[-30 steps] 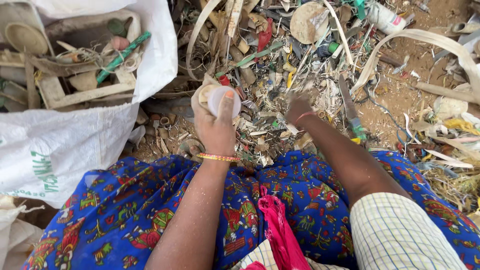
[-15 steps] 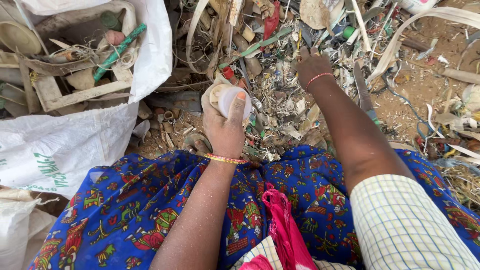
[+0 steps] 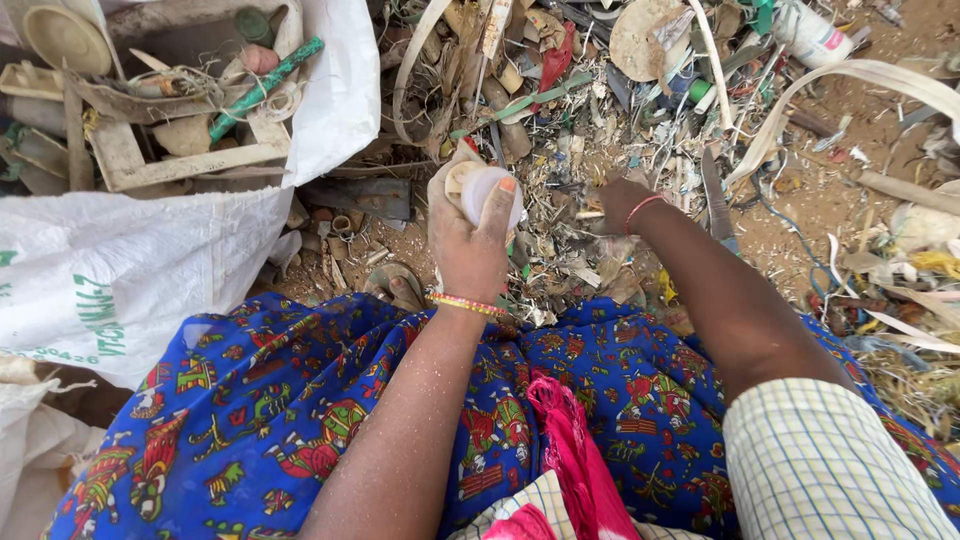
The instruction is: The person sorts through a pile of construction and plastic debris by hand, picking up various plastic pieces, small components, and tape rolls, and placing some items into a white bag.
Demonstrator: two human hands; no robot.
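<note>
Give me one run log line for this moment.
left hand: holds white plastic pieces | right hand: in scrap pile | white sack: left

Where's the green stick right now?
In the head view the green stick lies slanted at upper left, on the pile of scraps inside the open white sack, well left of the left hand.

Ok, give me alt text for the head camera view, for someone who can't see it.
A seated person's left hand holds small pale plastic pieces while the right hand picks through a litter pile on the ground. A white sack of scraps lies at the left.
</note>
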